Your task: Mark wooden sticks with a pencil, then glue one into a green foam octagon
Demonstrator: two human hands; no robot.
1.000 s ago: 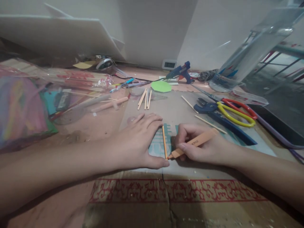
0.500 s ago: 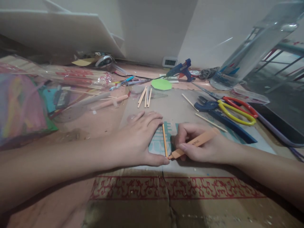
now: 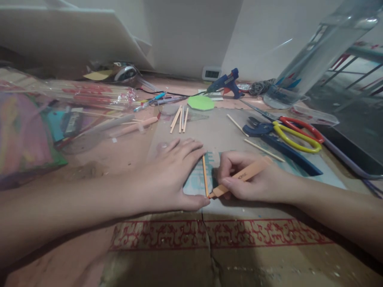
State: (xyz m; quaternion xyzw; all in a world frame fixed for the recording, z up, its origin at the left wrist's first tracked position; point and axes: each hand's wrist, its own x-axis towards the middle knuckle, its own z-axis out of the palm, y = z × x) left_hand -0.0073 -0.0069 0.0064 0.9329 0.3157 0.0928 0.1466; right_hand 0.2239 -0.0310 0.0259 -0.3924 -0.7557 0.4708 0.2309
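Observation:
A thin wooden stick (image 3: 205, 175), coloured orange, lies on the cardboard (image 3: 167, 235) between the spread thumb and forefinger of my left hand (image 3: 179, 171). The thumb touches its near end and the forefinger its far end, pinning it down. My right hand (image 3: 242, 175) grips an orange acrylic marker (image 3: 247, 175) like a pen. Its tip meets the stick's near end, right beside my left thumb. Beyond my left hand lie several plain sticks (image 3: 180, 119) and a green paper polygon (image 3: 201, 103). Two more plain sticks (image 3: 265, 150) rest beyond my right hand.
At the right are scissors (image 3: 296, 137), blue-handled pliers (image 3: 287, 153), a dark phone-like slab (image 3: 347, 149) and a tall clear bottle (image 3: 317, 59). A blue glue gun (image 3: 224, 83) and a small digital clock (image 3: 211, 73) stand at the back. Bagged sticks (image 3: 89, 93) lie left.
The whole view has shifted slightly, so things appear a little further left and up. Both hands keep their grip, and the marker tip remains at the stick's near end.

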